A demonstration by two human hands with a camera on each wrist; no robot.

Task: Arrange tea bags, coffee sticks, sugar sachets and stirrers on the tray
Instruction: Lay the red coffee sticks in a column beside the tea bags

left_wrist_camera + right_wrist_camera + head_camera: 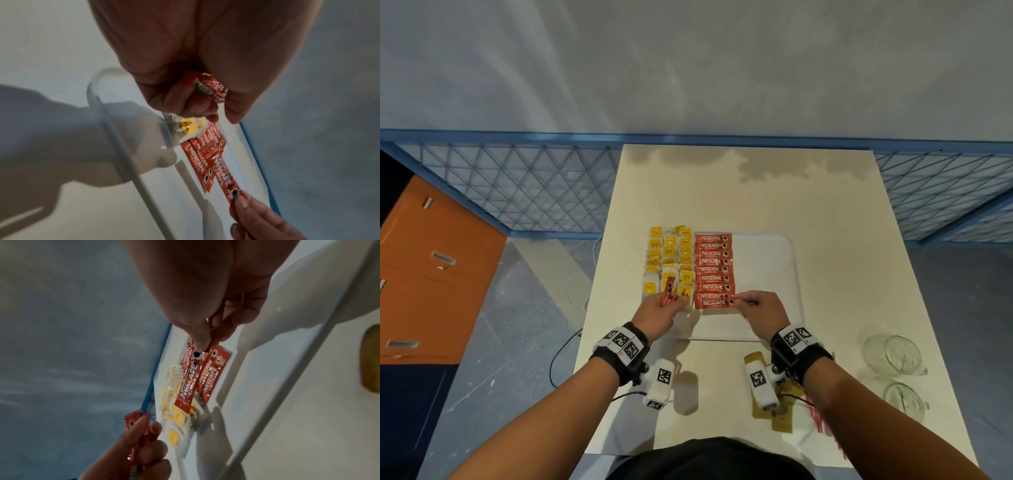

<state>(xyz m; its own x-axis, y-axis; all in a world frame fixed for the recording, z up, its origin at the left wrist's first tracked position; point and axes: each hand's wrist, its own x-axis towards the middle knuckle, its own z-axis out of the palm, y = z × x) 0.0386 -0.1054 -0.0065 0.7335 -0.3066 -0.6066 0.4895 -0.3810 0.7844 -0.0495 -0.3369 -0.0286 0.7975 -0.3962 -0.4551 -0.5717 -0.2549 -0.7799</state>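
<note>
A white tray (pixel 767 284) lies on the cream table. Yellow tea bags (pixel 669 263) fill its left part in columns. Beside them red coffee sticks (pixel 714 270) lie in a row. My right hand (pixel 739 301) pinches the right end of one coffee stick (pixel 224 172) and holds it slightly raised at the near end of the row; the pinch (pixel 207 340) covers the stick's tip. My left hand (pixel 674 301) grips a few more coffee sticks (pixel 668 293) over the nearest tea bags, their lower ends (pixel 211 88) inside my curled fingers.
Brown sugar sachets (pixel 782 418) and red stirrers (pixel 822 421) lie on the table under my right wrist. Two glass cups (pixel 892 353) stand at the right edge. An orange cabinet (pixel 431 274) and a blue mesh fence (pixel 517 185) are beyond the table.
</note>
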